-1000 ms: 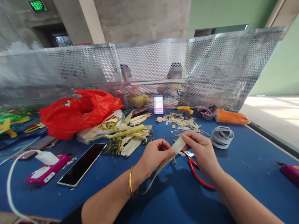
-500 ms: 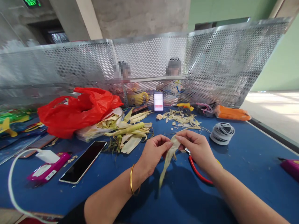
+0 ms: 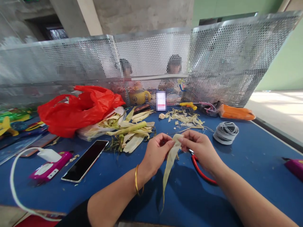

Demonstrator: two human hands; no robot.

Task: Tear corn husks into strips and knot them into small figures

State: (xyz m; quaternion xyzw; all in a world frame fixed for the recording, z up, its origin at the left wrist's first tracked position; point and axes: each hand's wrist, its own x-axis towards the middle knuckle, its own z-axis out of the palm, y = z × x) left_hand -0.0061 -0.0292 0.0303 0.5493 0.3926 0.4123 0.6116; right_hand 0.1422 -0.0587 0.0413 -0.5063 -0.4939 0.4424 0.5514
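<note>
Between my two hands is a pale strip of corn husk point(image 3: 169, 164), its narrow tail hanging down toward the blue table point(image 3: 189, 195). My left hand point(image 3: 157, 151) pinches its upper left edge between thumb and fingers. On the other side, my right hand point(image 3: 199, 145) pinches the top right of the same husk. Pliers with red handles point(image 3: 201, 173) lie under my right hand and are partly covered by it. Beyond my hands spreads a heap of shredded husk scraps point(image 3: 184, 118). Larger corn husks point(image 3: 132, 135) are piled to the left.
A red plastic bag point(image 3: 78, 110), a black phone point(image 3: 85, 161) and a magenta power strip point(image 3: 50, 167) with a white cable are on the left. At right sit a wire spool point(image 3: 226, 133) and an orange packet point(image 3: 236, 112). Behind stands a perforated metal screen point(image 3: 151, 47), with people beyond it.
The husk's tail now hangs lower and looks more spread out. Both hands keep their pinch in nearly the same place. The camera view has shifted slightly.
</note>
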